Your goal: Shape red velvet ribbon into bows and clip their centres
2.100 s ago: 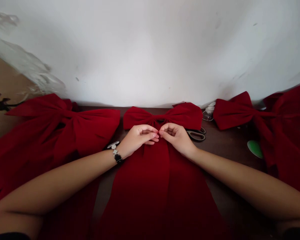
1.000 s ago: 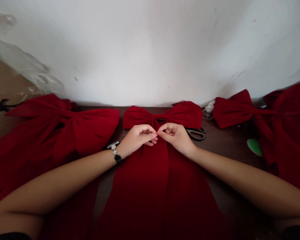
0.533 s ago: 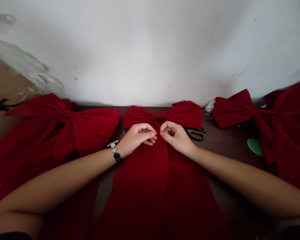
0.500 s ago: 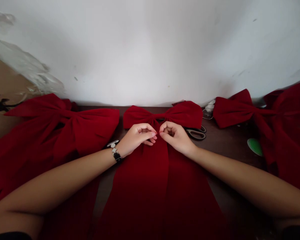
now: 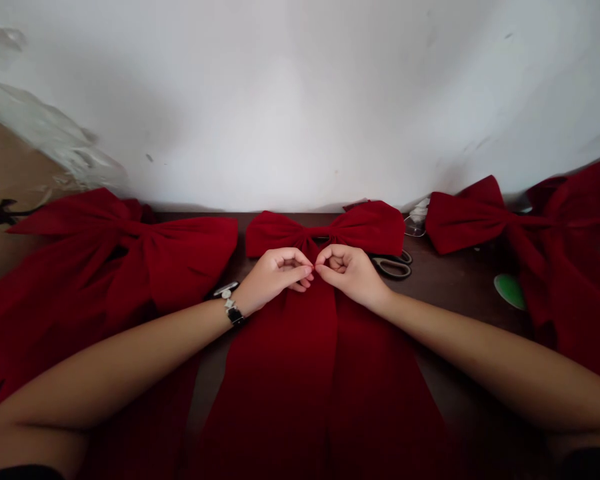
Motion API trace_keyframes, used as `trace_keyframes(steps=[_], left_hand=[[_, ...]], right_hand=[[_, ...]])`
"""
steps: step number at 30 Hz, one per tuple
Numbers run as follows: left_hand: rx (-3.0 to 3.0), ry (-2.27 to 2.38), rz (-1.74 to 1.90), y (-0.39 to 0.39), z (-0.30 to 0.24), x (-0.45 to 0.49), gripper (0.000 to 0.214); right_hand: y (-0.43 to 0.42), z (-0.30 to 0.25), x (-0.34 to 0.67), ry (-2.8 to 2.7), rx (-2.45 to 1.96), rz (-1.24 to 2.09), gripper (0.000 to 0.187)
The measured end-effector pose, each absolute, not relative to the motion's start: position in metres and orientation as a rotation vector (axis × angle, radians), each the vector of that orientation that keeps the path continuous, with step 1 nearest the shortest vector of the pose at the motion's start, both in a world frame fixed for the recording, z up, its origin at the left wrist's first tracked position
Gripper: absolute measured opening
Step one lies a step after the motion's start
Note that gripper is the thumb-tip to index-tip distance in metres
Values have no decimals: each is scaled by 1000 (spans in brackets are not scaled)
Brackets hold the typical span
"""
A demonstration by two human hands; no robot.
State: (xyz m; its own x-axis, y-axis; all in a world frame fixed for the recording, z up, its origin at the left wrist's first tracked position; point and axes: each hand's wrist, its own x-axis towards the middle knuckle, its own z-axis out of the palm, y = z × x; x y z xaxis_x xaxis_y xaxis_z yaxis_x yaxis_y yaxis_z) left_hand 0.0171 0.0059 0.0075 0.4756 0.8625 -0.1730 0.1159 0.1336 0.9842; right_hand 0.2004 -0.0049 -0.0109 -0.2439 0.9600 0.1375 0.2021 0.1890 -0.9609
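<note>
The red bow (image 5: 324,231) lay mid-tabletop (image 5: 463,287), loops by the wall (image 5: 290,100), tails spread toward the person. Just below its knot the left hand (image 5: 275,277) and right hand (image 5: 354,275) met, each with thumb and fingertips pinched together; anything between them was too small to tell. To the left stood brown cardboard (image 5: 23,160), perhaps a box, its inside unseen. Near the bow's right loop, whether the clear item (image 5: 415,230) contained the white item (image 5: 420,211) could not be told.
</note>
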Motion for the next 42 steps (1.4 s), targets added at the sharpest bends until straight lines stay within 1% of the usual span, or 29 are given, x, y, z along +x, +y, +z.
trace_keyframes(steps=[13,17,24,26,29,31,33,37,42], left_hand=[[1388,973,687,4,8,18,14],[1352,965,721,5,7,17,16],[1343,971,748,5,7,17,16],[1352,960,747,4,7,17,16],[1370,940,743,4,7,17,14],[1389,934,738,4,7,17,14],[1406,940,730,4,7,17,14],[1421,950,715,4,9,17,13],[1440,958,707,4,10,19,13]], right_hand=[[-5,-8,201,-1595,-1120,1116,12],[-6,-11,203,-1608,-1087,1034,11],[-11,-11,207,-1626,-882,733,28],[-12,-11,206,-1643,-835,789,31],[-13,-12,202,-1675,-802,975,35],[-13,-13,201,-1716,-837,979,39],[-12,-14,201,-1773,-883,912,40],[-12,-15,201,-1856,-932,837,37],[-11,-13,202,-1843,-962,856,24]])
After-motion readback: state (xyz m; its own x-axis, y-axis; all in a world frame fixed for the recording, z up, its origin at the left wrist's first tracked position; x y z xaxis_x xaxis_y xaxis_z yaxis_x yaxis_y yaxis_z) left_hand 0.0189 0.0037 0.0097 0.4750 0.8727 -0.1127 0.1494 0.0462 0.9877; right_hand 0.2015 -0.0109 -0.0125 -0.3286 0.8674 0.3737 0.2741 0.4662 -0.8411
